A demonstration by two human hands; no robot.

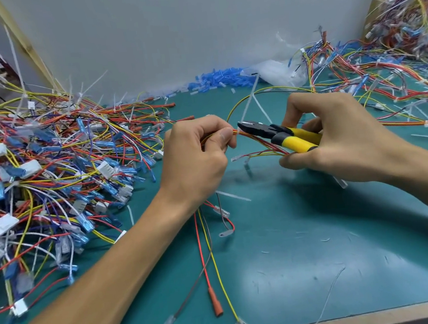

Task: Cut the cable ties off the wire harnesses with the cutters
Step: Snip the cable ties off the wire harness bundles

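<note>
1. A teal surface (318, 230) fills the view, seen from above, with a grey wall at 12 o'clock.
2. The left hand (194, 158), just left of centre, is closed. Its thumb and fingertips pinch a thin wire harness (261, 153) of red, orange and yellow strands.
3. The right hand (336, 137), at 3 o'clock from the left hand, grips the yellow handles of the cutters (281, 135).
4. The black tip of the cutters points toward 9 o'clock and meets the harness just beside the left thumb. Whether the blades are closed is too small to tell.
5. A white cable tie (247, 103) wraps the harness at the cutter tip, and its long tail stands up toward 12 o'clock.
6. Loose strands of the harness trail from under the left hand toward 6 o'clock. They end in an orange-red terminal (216, 302) and clear sleeves lying on the surface.
7. A big tangled pile of harnesses (38, 165), with white plugs and blue sleeves, lies at 9 o'clock.
8. Another pile of wiring (394, 66) lies at 2 o'clock.
9. A heap of small blue sleeves (220, 79) lies against the wall at 12 o'clock, next to a clear plastic bag (275, 72).
</note>
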